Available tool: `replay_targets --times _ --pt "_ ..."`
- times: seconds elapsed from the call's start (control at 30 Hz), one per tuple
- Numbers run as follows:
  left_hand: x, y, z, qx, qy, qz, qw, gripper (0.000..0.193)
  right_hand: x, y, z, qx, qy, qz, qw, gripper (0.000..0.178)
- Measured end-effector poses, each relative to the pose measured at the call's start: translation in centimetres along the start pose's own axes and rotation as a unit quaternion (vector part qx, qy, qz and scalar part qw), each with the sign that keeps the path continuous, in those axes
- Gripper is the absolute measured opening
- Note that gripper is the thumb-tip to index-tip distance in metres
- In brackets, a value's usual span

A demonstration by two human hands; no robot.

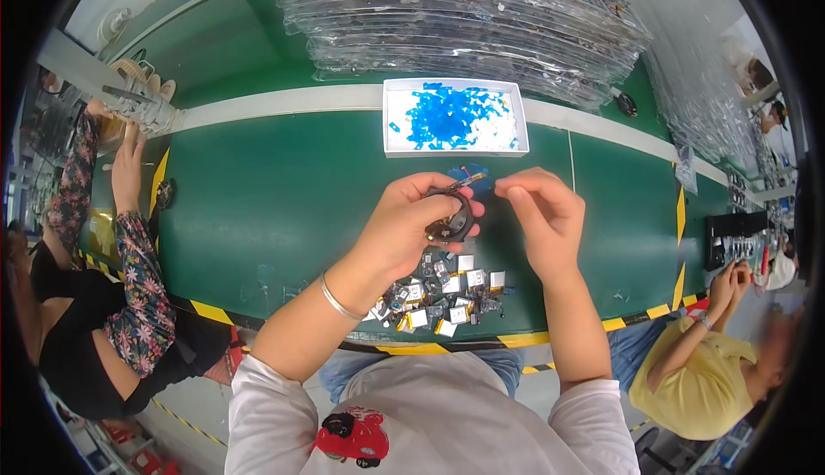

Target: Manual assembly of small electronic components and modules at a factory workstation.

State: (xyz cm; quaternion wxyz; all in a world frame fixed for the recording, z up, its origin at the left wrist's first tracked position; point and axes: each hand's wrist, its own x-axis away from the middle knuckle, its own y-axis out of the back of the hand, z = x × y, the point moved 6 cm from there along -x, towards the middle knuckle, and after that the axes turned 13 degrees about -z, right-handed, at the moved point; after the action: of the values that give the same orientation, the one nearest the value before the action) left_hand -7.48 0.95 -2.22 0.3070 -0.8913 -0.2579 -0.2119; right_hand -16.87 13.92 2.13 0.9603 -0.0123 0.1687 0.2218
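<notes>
My left hand [400, 222] is closed around a black ring-shaped housing [464, 222] above the middle of the table. A small slim part with thin wires [468, 179] sticks out at the top of that grip, beside a patch of blue film [481, 185]. Just to the right, the thumb and fingers of my right hand [546, 217] are pinched together. Whatever they hold, if anything, is too small to make out. Between my forearms lies a loose pile of small silver battery packs and black electronic parts [447, 286].
Beyond my hands stands a white box [455, 154] of small blue pieces [447, 118]. Stacked clear plastic trays [464, 28] rise at the back. Striped tape [412, 349] lines the green table's [258, 183] near edge. Co-workers sit at left [137, 295] and right [705, 372].
</notes>
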Motion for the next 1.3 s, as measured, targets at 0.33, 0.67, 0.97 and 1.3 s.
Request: replay_targets --times 0.33,0.67,0.97,1.3 --pt "-0.2 -1.4 0.3 -0.101 -0.067 0.096 0.988 0.019 -0.3 -1.2 -0.5 0.011 -0.019 0.058 0.998 0.007" --pt "1.7 1.0 -4.6 -0.441 -0.371 -0.044 0.816 0.024 -3.2 18.6 -1.8 0.430 -0.040 -0.149 0.890 0.023" --pt "13.5 1.8 -1.9 -0.512 -0.486 -0.021 0.708 0.021 -1.7 9.4 3.3 0.306 0.142 -0.113 0.935 0.022" --pt "27.5 -3.1 -4.3 -0.149 -0.661 0.109 0.727 0.017 8.1 3.7 16.5 -0.030 0.283 0.036 0.958 0.069"
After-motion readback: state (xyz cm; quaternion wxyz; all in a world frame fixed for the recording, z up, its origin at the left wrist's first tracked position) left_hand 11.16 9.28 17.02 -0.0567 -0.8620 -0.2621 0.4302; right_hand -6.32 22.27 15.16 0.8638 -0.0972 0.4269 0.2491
